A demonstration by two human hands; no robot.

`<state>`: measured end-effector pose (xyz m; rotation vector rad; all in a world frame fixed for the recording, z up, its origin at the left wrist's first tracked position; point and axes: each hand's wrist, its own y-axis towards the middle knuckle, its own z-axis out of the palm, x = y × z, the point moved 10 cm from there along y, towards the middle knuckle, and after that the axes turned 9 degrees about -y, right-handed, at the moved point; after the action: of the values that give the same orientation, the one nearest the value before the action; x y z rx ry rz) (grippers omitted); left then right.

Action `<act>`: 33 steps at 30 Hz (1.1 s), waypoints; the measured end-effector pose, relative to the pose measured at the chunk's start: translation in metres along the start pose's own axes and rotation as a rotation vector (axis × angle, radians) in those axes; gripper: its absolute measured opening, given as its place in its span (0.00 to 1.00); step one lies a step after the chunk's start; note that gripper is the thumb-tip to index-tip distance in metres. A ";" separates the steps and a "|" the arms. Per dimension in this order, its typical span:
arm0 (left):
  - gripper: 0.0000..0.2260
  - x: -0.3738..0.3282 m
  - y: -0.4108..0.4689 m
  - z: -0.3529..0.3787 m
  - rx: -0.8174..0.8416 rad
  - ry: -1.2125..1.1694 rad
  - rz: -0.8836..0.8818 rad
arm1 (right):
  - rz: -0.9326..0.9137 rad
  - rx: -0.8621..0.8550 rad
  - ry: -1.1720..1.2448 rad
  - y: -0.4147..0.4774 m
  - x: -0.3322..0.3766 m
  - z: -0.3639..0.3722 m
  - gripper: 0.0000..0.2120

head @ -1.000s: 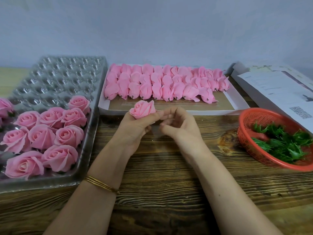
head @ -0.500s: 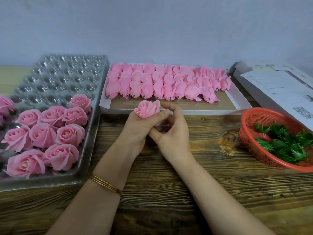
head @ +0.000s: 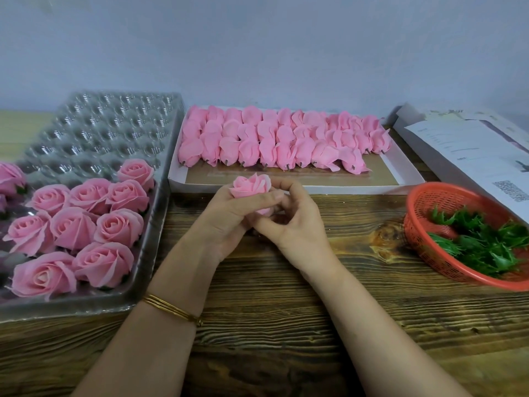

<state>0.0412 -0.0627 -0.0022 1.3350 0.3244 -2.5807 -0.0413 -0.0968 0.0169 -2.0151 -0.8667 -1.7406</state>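
A pink rose head (head: pixel 249 187) is held above the wooden table (head: pixel 286 310), just in front of the white box. My left hand (head: pixel 226 222) grips it from the left, thumb laid across its lower petals. My right hand (head: pixel 297 224) curls round it from the right and below, fingertips at its side and base. The bottom of the flower is hidden between the two hands. A gold bangle (head: pixel 171 309) sits on my left wrist.
A clear plastic cell tray (head: pixel 94 133) at the left holds several finished pink roses (head: pixel 86 224). A white box (head: pixel 297 187) behind the hands carries rows of folded pink buds (head: pixel 280 138). At the right are a red basket (head: pixel 420 224) of green leaf pieces (head: pixel 486 245) and a printed paper box (head: pixel 469 156).
My right hand has closed in from beside the flower and now wraps its base. Both hands with the rose shifted slightly right and nearer the white box.
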 end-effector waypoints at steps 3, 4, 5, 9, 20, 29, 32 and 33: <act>0.07 -0.002 -0.001 0.000 -0.020 -0.044 0.015 | 0.011 0.016 0.024 0.000 0.001 0.000 0.21; 0.10 -0.002 0.000 -0.001 -0.039 -0.066 0.022 | 0.014 0.010 0.031 0.000 0.000 -0.001 0.22; 0.12 -0.002 0.000 -0.003 -0.069 -0.081 0.031 | 0.013 0.004 0.029 0.000 0.000 -0.002 0.23; 0.15 -0.002 -0.001 -0.008 -0.150 -0.085 0.049 | 0.003 -0.002 -0.031 -0.001 -0.001 -0.001 0.25; 0.09 -0.004 -0.002 -0.005 -0.128 -0.075 0.061 | -0.014 -0.087 -0.124 -0.001 -0.002 -0.009 0.19; 0.10 -0.007 -0.003 0.000 -0.114 -0.021 0.097 | -0.009 -0.046 -0.116 -0.001 -0.001 -0.005 0.18; 0.11 -0.008 -0.005 0.001 -0.134 -0.014 0.104 | -0.005 -0.048 -0.064 -0.002 -0.001 -0.002 0.20; 0.10 -0.008 -0.005 0.002 -0.135 -0.011 0.100 | -0.007 -0.061 -0.066 -0.002 -0.001 -0.003 0.21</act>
<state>0.0431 -0.0577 0.0062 1.2569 0.4114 -2.4363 -0.0448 -0.0971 0.0162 -2.1216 -0.8520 -1.7328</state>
